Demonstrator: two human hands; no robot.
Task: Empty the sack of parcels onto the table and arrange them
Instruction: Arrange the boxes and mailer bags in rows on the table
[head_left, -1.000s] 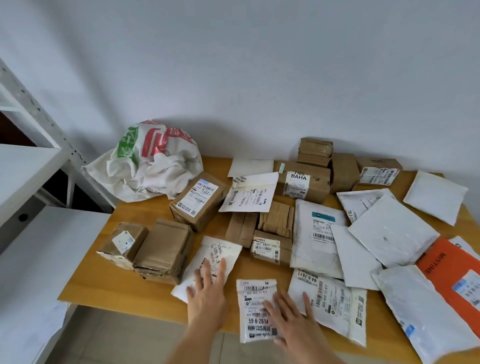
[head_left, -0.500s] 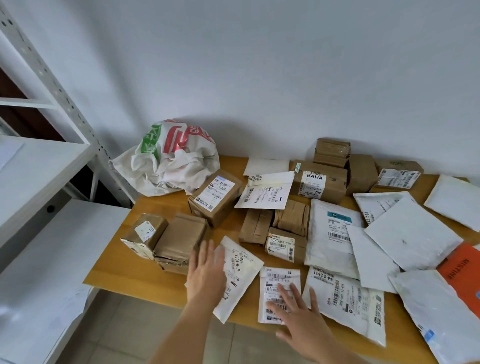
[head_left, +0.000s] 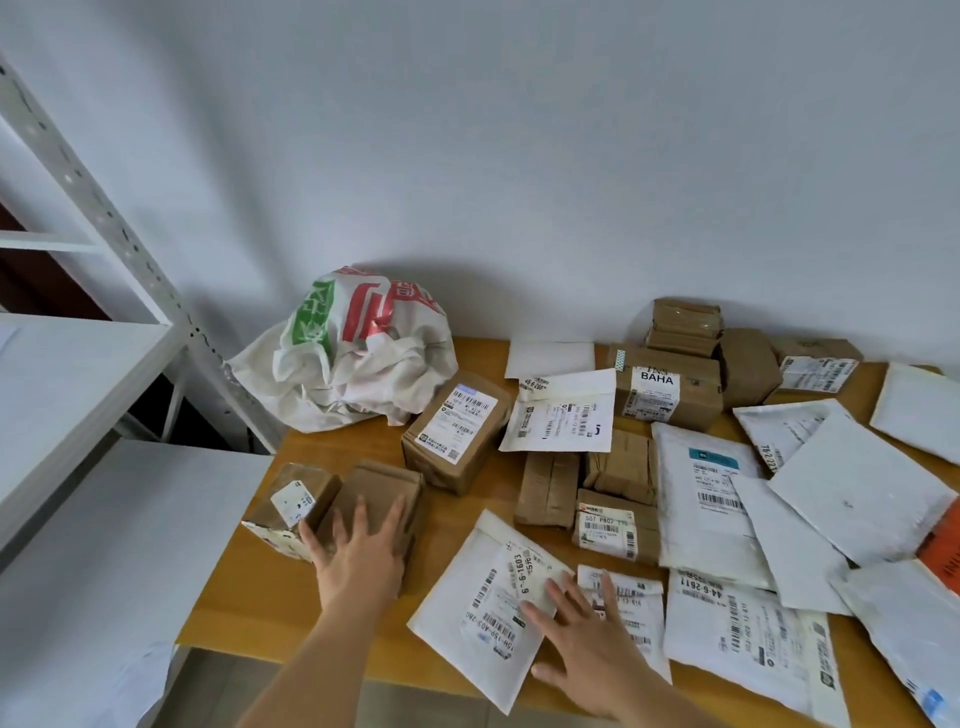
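Reading "BAHA" on the brown box (head_left: 670, 384) label; "6-6-1603" on the white mailer (head_left: 483, 603); "44-6-2611" on the flat white bag (head_left: 748, 634); "507 P802" on the small carton (head_left: 615, 525).

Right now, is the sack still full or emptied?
Looks emptied: the sack lies crumpled and slack at the table's back corner. Its inside is hidden.

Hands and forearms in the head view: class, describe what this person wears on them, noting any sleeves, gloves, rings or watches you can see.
Nothing is worn. The left hand and right hand are bare, without gloves, and no ring shows on any visible finger. Both forearms are bare down to the picture's bottom edge: no sleeve, watch or wristband shows.
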